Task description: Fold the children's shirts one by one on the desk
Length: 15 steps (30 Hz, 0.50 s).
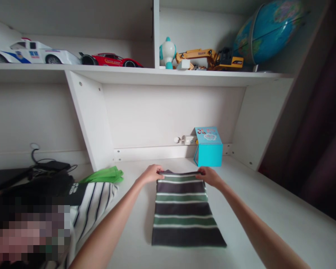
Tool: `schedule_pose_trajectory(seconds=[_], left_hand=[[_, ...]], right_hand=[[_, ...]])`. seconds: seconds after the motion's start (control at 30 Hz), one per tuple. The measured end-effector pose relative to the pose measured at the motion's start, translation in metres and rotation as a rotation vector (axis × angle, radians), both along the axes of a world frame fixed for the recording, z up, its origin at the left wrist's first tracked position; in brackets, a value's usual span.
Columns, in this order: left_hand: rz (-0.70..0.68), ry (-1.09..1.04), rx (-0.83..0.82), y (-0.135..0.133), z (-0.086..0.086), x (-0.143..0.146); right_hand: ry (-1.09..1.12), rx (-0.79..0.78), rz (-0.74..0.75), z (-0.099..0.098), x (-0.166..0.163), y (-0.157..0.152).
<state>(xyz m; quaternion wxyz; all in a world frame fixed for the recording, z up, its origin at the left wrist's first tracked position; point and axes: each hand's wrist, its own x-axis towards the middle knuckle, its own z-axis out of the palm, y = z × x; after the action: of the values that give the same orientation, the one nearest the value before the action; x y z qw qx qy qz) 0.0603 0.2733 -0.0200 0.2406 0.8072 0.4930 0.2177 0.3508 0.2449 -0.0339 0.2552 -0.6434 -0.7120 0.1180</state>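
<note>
A folded striped cloth garment [182, 209], in dark grey, green and white bands, lies on the white desk in front of me. My left hand [153, 173] pinches its far left corner between thumb and fingers. At the far right corner, my right hand [208, 175] grips the same edge in the same way. The far edge is drawn straight between both hands, and the near edge rests flat on the desktop. What kind of garment it is cannot be made out from this fold.
Left of my arm lie a green cloth [103, 175], a white striped cloth [93, 198] and dark items. A blue desk calendar [210, 154] stands behind my right hand, beside a power strip [189, 140]. Overhead, a shelf [123, 73] carries toy cars, a toy excavator [210, 59] and a globe [268, 31].
</note>
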Motion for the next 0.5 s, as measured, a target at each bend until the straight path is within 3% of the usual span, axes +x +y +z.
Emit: schedule_pose_trajectory(seconds=[0.13,0.23,0.3,0.37,0.43,0.5], left_hand=[[-0.057,-0.329,0.226,-0.034,0.062,-0.001],[-0.156,-0.421,0.233,-0.067,0.087,-0.010],[-0.252,-0.335,0.150,-0.084,0.084,-0.020],[-0.312,-0.132,0.017,-0.094,0.068,-0.032],[-0.294,0.103,-0.111,-0.098,0.046,-0.044],[-0.218,0.238,-0.164,-0.099,0.026,-0.049]], right_hand=[[0.155,0.329,0.010,0.063,0.007,-0.058],[0.204,0.622,0.056,0.083,-0.002,-0.126],[0.136,0.566,0.163,0.079,-0.012,-0.170],[0.070,0.344,0.314,0.066,-0.020,-0.202],[0.025,0.091,0.449,0.054,-0.024,-0.218],[0.011,-0.055,0.523,0.044,-0.024,-0.214]])
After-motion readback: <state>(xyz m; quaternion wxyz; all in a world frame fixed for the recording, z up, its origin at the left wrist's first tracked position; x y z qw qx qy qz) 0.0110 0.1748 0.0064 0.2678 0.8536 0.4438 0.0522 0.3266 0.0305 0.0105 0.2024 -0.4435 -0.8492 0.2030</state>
